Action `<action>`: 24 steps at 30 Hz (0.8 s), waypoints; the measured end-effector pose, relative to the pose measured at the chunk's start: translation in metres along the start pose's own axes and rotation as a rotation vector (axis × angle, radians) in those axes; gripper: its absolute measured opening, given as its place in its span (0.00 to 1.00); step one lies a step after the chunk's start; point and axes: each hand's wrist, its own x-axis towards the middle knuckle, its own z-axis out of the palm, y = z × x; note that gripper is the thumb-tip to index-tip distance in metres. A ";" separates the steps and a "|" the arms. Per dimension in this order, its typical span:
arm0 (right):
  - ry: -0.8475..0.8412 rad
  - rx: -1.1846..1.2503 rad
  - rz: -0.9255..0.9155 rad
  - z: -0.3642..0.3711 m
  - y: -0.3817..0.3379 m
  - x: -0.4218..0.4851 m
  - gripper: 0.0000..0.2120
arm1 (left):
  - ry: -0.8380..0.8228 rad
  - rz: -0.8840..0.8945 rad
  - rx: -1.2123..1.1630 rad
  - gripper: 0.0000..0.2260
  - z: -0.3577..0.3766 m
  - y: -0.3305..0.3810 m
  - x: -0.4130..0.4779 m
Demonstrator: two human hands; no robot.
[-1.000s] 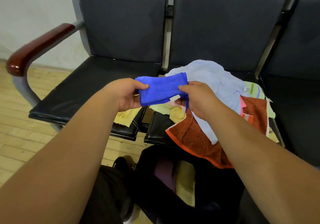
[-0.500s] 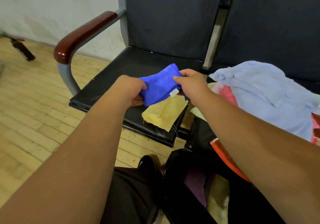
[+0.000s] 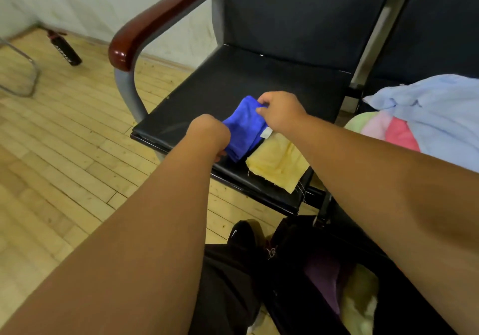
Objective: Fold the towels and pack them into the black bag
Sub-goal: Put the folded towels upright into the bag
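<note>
The small, bright blue, fluffy towel (image 3: 243, 130) is held low over the near part of the black padded chair seat (image 3: 259, 83). It cannot be told if it rests on the seat. Its near end is gripped by the left hand (image 3: 208, 135), with the fingers curled round it. Its far edge is pinched by the right hand (image 3: 280, 113).

The towel looks soft, light and floppy, so it is likely to bend and sag where it is not held. It is best held by its ends or corners, so the fold stays neat.

A flat pale yellow cloth (image 3: 277, 163) is seen just to its right. Farther right, a pile of light blue, pink and green towels (image 3: 427, 106) is heaped. Near, on the floor, the open black bag (image 3: 293, 257) is seen with purple and yellow cloth inside.
</note>
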 end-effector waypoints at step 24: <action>0.246 0.182 0.199 -0.142 0.079 -0.154 0.14 | -0.197 0.501 0.358 0.10 0.094 0.104 -0.116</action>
